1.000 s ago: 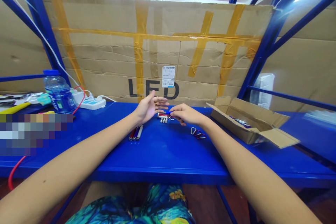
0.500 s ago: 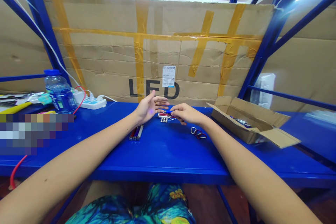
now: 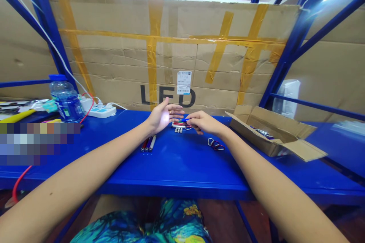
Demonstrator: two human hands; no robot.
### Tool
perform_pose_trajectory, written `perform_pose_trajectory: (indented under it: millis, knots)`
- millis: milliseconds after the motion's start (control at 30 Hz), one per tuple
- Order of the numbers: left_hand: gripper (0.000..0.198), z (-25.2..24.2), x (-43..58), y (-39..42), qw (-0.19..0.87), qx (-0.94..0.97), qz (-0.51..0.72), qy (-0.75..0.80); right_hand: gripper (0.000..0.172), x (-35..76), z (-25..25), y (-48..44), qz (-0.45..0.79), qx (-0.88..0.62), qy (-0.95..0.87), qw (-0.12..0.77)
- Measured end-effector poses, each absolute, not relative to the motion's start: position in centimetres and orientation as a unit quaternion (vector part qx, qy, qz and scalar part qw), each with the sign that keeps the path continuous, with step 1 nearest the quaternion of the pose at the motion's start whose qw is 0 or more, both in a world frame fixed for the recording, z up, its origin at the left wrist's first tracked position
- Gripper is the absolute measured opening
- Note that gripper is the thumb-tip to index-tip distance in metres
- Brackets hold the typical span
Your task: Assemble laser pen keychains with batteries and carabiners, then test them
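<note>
My right hand point(image 3: 202, 122) pinches a slim blue pen-shaped flashlight point(image 3: 183, 120) and points it at my left palm. A bright white spot of light falls on my left hand point(image 3: 163, 115), which is open with its thumb up and fingers stretched toward the flashlight. Below the hands lie red and silver pen-like tubes point(image 3: 178, 125), partly hidden, and several small silver button cells point(image 3: 178, 130). Nearer to me, red, dark blue and silver tubes point(image 3: 148, 143) lie side by side. Some small carabiners point(image 3: 216, 144) rest by my right forearm.
An open cardboard box point(image 3: 273, 137) with shiny tubes inside stands at the right. On the left are a blue-capped bottle point(image 3: 66, 100), a white power strip point(image 3: 102, 111) and a red cable point(image 3: 21, 182). A big taped cardboard panel point(image 3: 125, 57) closes off the back of the blue table point(image 3: 176, 171).
The light on my left palm has turned from a small purple spot to a larger, bright white one. Both hands have stayed almost in place.
</note>
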State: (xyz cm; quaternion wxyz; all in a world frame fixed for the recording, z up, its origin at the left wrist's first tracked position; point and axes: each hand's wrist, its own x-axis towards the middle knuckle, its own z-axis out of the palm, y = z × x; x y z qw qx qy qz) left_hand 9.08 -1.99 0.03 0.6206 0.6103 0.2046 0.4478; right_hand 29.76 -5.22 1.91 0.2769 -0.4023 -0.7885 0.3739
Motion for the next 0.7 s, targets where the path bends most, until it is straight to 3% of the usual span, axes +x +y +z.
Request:
perform_pose_trajectory:
  millis: [700]
  knots:
    - [0.064, 0.34, 9.16, -2.31, 0.633, 0.593, 0.451, 0.21, 0.021, 29.69, 2.13, -5.47, 0.366, -0.396, -0.8, 0.262]
